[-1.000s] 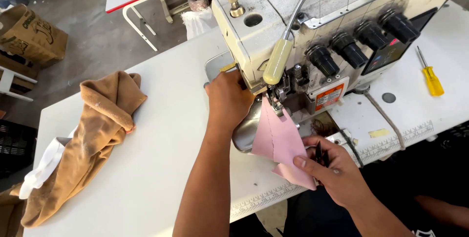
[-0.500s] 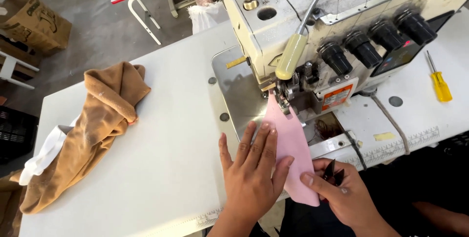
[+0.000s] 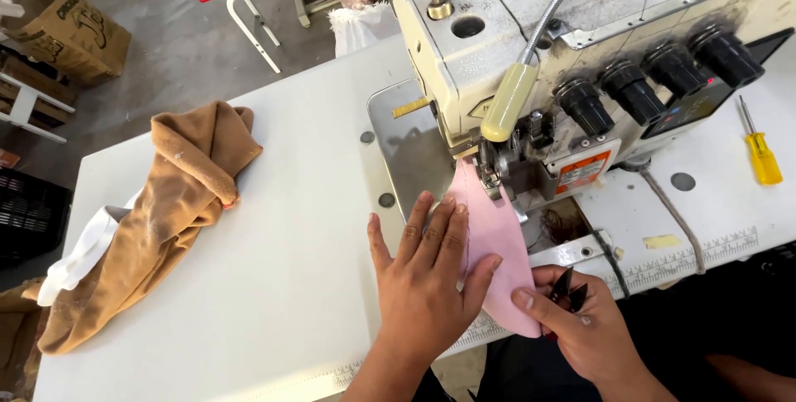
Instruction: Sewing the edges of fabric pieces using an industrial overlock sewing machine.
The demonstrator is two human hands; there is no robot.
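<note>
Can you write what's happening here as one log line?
left hand: flat on pink fabric | right hand: holds fabric edge, small snips | fabric tip under sewing machine foot

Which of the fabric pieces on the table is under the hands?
The small pink piece at the sewing machine: the left hand lies flat on it and the right hand pinches its near edge. The tan fabric lies untouched, far left.

Items before you:
1. Brown cardboard box (image 3: 68, 31), dark print on its side, on the floor at far upper left.
2. Orange-and-white rectangular label (image 3: 582, 171) on the sewing machine's front, below the black knobs.
3. Dark screen panel (image 3: 701, 105), angled, right of that label.
</note>
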